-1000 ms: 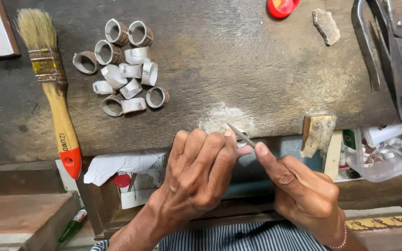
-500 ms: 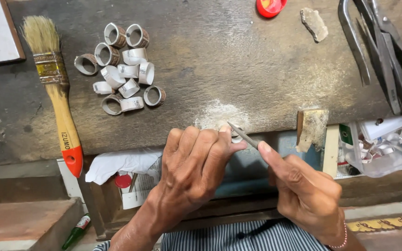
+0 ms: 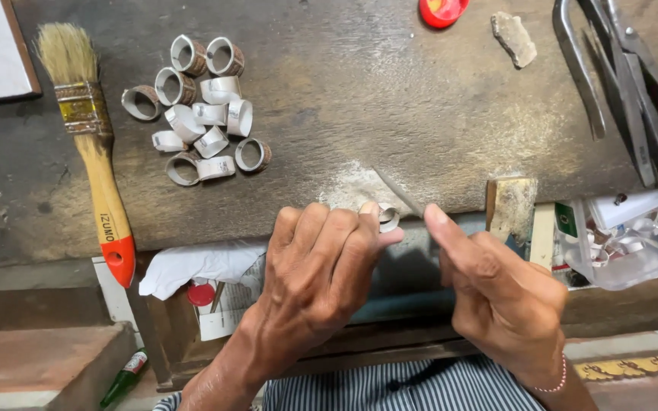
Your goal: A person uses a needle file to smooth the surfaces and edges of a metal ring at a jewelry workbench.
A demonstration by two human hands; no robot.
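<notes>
Left hand [image 3: 310,281] pinching small stiff light metal ring [image 3: 388,219] by rim, right hand [image 3: 500,293] gripping thin file [image 3: 399,193] beside ring.

Dark, scuffed wooden workbench [image 3: 436,91] — dusty.

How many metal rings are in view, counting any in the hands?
About 14. Thirteen lie in a pile on the bench, right of the brush; some overlap, so more may be hidden. One ring is pinched in the left hand.
</notes>
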